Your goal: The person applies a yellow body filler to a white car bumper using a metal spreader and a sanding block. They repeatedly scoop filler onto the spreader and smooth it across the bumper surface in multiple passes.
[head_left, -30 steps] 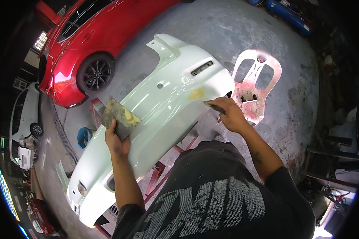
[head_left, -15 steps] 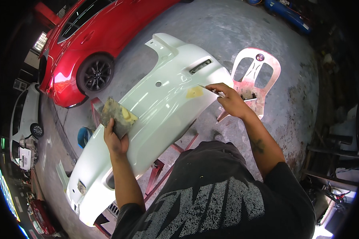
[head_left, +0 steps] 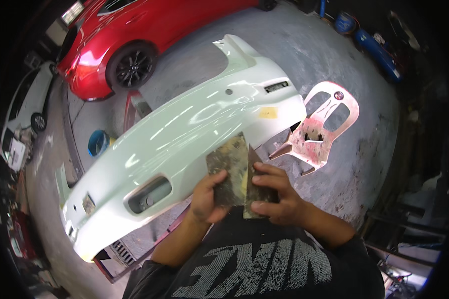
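Note:
Close to my body, my left hand (head_left: 206, 199) grips a stained, rectangular putty board (head_left: 227, 164) between thumb and fingers. A yellow smear of putty runs near the board's right edge. My right hand (head_left: 284, 199) holds a flat, dirty putty spreader (head_left: 255, 184) upright against or just beside that edge; whether they touch is hard to tell. Beyond both hands lies a glossy white car bumper (head_left: 169, 129), slanting from lower left to upper right. A yellow putty patch (head_left: 268, 112) marks its right part, below a slot.
Red stand legs (head_left: 172, 226) show under the bumper. A paint-stained plastic chair (head_left: 320, 137) is at the right, with a dark item on its seat. Behind the bumper are a red car (head_left: 97, 65) and a blue bucket (head_left: 100, 143). A white car (head_left: 27, 109) stands far left.
My right hand has left the area by the yellow patch and come back to the board. My left hand has drawn the board toward my body. The view has shifted.

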### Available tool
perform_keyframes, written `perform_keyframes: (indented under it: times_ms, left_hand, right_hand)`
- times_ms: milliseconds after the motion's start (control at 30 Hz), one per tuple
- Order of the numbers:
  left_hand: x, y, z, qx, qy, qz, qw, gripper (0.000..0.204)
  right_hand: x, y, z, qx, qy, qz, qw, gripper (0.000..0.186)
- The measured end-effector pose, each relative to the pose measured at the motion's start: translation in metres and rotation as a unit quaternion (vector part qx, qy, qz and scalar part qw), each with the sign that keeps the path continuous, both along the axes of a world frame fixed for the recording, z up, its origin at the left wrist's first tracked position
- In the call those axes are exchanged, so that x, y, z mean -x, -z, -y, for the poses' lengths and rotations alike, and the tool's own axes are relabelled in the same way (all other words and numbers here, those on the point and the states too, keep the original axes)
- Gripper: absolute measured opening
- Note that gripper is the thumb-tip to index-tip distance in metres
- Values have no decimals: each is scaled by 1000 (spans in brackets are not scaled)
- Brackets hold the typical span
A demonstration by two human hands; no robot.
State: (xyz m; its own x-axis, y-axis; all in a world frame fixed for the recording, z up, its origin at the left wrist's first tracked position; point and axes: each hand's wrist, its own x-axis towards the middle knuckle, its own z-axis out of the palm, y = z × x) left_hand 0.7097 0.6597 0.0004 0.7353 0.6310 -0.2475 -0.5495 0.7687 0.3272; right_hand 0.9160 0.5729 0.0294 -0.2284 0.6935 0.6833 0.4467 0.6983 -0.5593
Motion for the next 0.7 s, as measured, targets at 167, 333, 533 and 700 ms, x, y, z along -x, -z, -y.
perform_keyframes:
  times_ms: [167,333,533,700]
  left_hand:
    - [29,2,50,-71,-76,-47,993,48]
    - [75,-5,117,-105,-185,-80,974,50]
    - [104,-3,243,-118,-401,-83,905,48]
    - [126,12,369,8,-504,-169,847,46]
  right_hand:
    - [35,25,36,-4,4,42,999,44]
    - [25,48,39,-10,-40,129,991,51]
    - [-11,91,100,87,-29,212,973,56]
    - [37,119,174,240,-129,102,957,60]
